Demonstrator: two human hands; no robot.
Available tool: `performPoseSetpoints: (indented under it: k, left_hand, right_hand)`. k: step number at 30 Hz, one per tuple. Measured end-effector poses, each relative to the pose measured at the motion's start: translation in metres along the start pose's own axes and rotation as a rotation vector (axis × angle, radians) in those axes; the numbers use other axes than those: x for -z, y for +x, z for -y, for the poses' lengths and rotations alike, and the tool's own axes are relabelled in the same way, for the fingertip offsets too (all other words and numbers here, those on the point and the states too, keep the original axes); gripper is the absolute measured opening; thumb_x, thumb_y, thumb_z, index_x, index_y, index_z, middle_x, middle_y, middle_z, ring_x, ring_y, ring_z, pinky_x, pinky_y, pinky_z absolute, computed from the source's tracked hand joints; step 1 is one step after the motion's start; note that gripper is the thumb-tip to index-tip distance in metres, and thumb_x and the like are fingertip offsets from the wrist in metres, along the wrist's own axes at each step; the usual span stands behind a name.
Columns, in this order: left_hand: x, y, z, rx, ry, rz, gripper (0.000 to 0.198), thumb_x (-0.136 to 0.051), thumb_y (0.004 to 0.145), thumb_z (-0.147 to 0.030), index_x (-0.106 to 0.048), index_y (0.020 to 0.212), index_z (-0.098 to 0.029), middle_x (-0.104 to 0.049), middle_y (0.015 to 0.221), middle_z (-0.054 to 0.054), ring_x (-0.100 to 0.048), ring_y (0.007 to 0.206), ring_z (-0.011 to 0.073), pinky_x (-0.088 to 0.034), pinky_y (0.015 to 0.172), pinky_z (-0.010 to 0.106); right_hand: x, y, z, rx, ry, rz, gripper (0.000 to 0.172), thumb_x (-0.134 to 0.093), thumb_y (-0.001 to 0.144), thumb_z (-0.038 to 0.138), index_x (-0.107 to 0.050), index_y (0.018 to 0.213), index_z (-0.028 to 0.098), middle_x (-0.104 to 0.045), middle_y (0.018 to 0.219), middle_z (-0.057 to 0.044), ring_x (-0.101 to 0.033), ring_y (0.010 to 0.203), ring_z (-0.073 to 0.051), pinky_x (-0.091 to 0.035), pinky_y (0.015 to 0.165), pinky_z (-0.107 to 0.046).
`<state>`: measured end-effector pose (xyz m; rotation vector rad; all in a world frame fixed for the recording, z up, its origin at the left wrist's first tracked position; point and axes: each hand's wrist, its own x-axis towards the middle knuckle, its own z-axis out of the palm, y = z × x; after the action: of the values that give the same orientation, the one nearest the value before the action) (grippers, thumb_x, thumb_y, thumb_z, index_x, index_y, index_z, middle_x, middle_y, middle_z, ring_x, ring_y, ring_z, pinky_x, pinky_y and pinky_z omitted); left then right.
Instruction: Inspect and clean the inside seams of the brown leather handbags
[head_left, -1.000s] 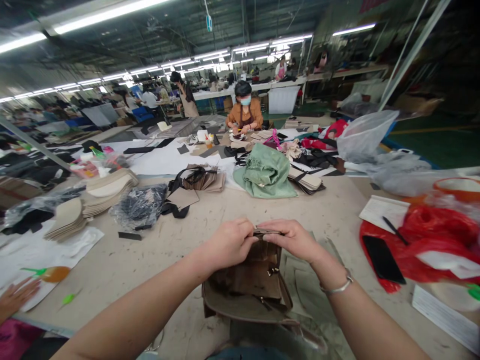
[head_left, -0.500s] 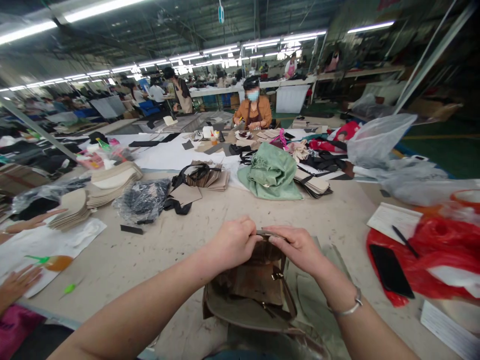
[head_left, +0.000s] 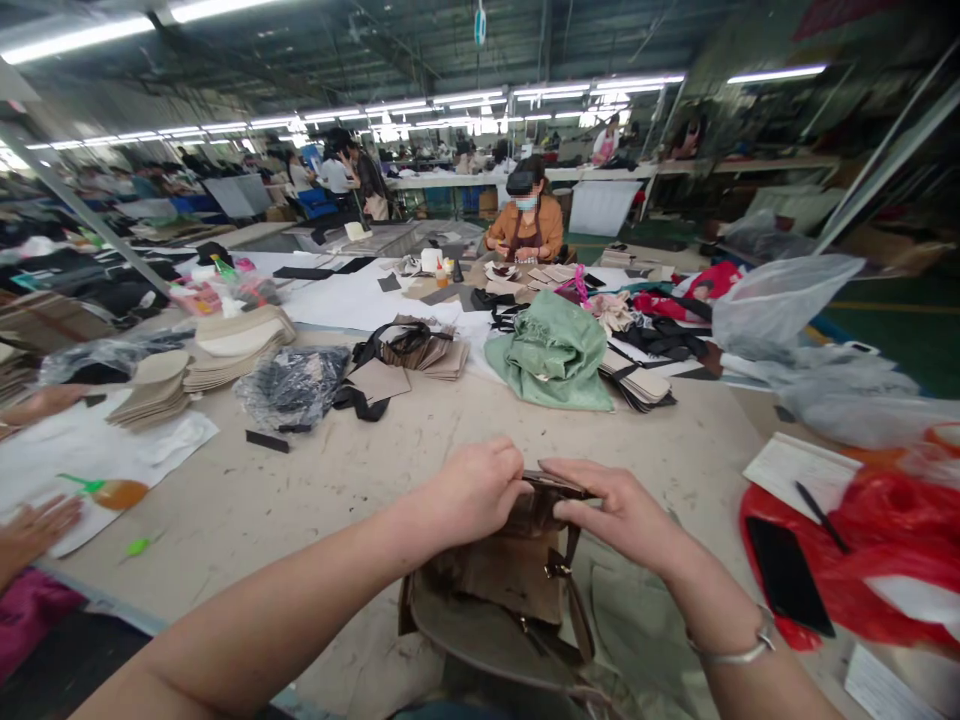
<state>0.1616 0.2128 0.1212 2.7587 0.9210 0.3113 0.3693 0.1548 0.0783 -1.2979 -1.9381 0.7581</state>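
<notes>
A brown leather bag piece [head_left: 517,575] with metal buckles stands on the worktable [head_left: 420,460] right in front of me. My left hand [head_left: 472,492] is closed on its top edge from the left. My right hand [head_left: 615,515], with a silver bracelet on the wrist, pinches the same top edge from the right. The two hands nearly touch over the edge.
A green cloth bag [head_left: 551,360], stacks of tan cut pieces [head_left: 217,360], a black plastic bundle [head_left: 289,385] and straps lie farther back. A black phone [head_left: 787,575] on red plastic sits at my right. Another person's hand [head_left: 30,530] rests at the left; a seated person [head_left: 529,215] works opposite.
The view has drifted left and up a little. My hands have slid slightly lower on the bag's top edge and keep hold of it.
</notes>
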Motion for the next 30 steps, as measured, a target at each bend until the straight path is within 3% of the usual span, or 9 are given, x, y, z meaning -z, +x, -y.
performPoseSetpoints:
  k: [2, 6, 9, 12, 16, 18, 22, 26, 30]
  left_hand:
    - [0.001, 0.000, 0.000, -0.011, -0.020, -0.004, 0.012, -0.048, 0.085, -0.023, -0.053, 0.077, -0.016, -0.055, 0.079, 0.002, -0.053, 0.070, 0.0140, -0.044, 0.065, 0.025]
    - [0.006, -0.002, 0.001, -0.134, -0.068, -0.003, 0.011, -0.046, 0.085, -0.019, -0.055, 0.079, -0.015, -0.057, 0.091, 0.005, -0.055, 0.083, 0.0146, -0.045, 0.082, 0.029]
    - [0.011, -0.007, 0.001, -0.222, -0.047, -0.013, 0.010, -0.051, 0.082, -0.022, -0.057, 0.078, -0.016, -0.057, 0.102, 0.005, -0.053, 0.100, 0.0183, -0.028, 0.105, 0.044]
    - [0.015, -0.009, 0.001, -0.230, -0.022, -0.001, 0.009, -0.057, 0.079, -0.026, -0.059, 0.077, -0.018, -0.056, 0.106, 0.005, -0.050, 0.106, 0.0206, -0.019, 0.108, 0.050]
    - [0.021, -0.007, 0.002, -0.242, -0.080, -0.022, 0.007, -0.056, 0.078, -0.021, -0.059, 0.073, -0.018, -0.056, 0.103, 0.005, -0.052, 0.098, 0.0181, -0.028, 0.104, 0.043]
    - [0.024, -0.009, 0.003, -0.194, -0.124, -0.067, 0.007, -0.059, 0.077, -0.022, -0.058, 0.081, -0.017, -0.053, 0.111, 0.008, -0.050, 0.102, 0.0194, -0.035, 0.100, 0.039]
    - [0.030, -0.023, 0.006, -0.013, -0.057, -0.121, 0.030, -0.064, 0.073, -0.024, -0.053, 0.100, -0.018, -0.048, 0.117, 0.010, -0.045, 0.108, 0.0239, -0.036, 0.098, 0.044]
    - [0.032, -0.041, -0.002, 0.103, 0.108, -0.162, 0.021, -0.065, 0.072, -0.030, -0.057, 0.088, -0.018, -0.050, 0.105, 0.008, -0.045, 0.103, 0.0252, -0.028, 0.101, 0.053]
    - [0.033, -0.049, -0.014, 0.109, 0.237, -0.218, 0.012, -0.062, 0.076, -0.030, -0.061, 0.083, -0.020, -0.051, 0.104, 0.008, -0.042, 0.107, 0.0265, -0.014, 0.106, 0.060]
  right_hand:
    - [0.000, 0.004, 0.003, 0.001, -0.019, -0.027, 0.054, -0.071, 0.071, 0.040, -0.059, 0.119, 0.021, -0.061, 0.118, -0.008, -0.056, 0.107, -0.026, -0.044, 0.095, -0.039]
    - [-0.007, 0.012, 0.009, 0.078, 0.023, -0.026, 0.020, -0.057, 0.084, 0.028, -0.069, 0.100, 0.025, -0.067, 0.103, -0.004, -0.061, 0.095, -0.020, -0.048, 0.087, -0.032]
    - [-0.010, 0.014, 0.010, 0.094, 0.054, -0.021, 0.018, -0.055, 0.085, 0.025, -0.070, 0.096, 0.025, -0.068, 0.099, -0.002, -0.062, 0.090, -0.018, -0.049, 0.082, -0.028]
    - [-0.010, 0.013, 0.008, 0.093, 0.036, -0.032, 0.018, -0.055, 0.085, 0.027, -0.069, 0.095, 0.025, -0.069, 0.097, -0.002, -0.063, 0.088, -0.018, -0.050, 0.078, -0.027]
    - [-0.008, 0.012, 0.003, 0.092, -0.006, -0.066, 0.019, -0.054, 0.085, 0.029, -0.069, 0.095, 0.025, -0.069, 0.096, -0.002, -0.064, 0.086, -0.018, -0.051, 0.077, -0.028]
    - [-0.008, 0.011, 0.000, 0.079, -0.018, -0.110, 0.018, -0.055, 0.085, 0.030, -0.069, 0.095, 0.025, -0.069, 0.096, -0.002, -0.064, 0.086, -0.019, -0.051, 0.078, -0.028]
    - [-0.009, 0.012, -0.002, 0.058, -0.028, -0.137, 0.018, -0.056, 0.085, 0.032, -0.070, 0.094, 0.025, -0.070, 0.095, -0.002, -0.064, 0.086, -0.019, -0.051, 0.078, -0.029]
    - [-0.012, 0.013, -0.002, 0.076, -0.030, -0.141, 0.019, -0.055, 0.085, 0.033, -0.070, 0.093, 0.024, -0.070, 0.094, -0.003, -0.064, 0.085, -0.019, -0.052, 0.076, -0.029]
    - [-0.013, 0.011, -0.003, 0.074, -0.056, -0.162, 0.019, -0.055, 0.085, 0.033, -0.070, 0.093, 0.024, -0.070, 0.094, -0.004, -0.064, 0.085, -0.020, -0.052, 0.077, -0.030]
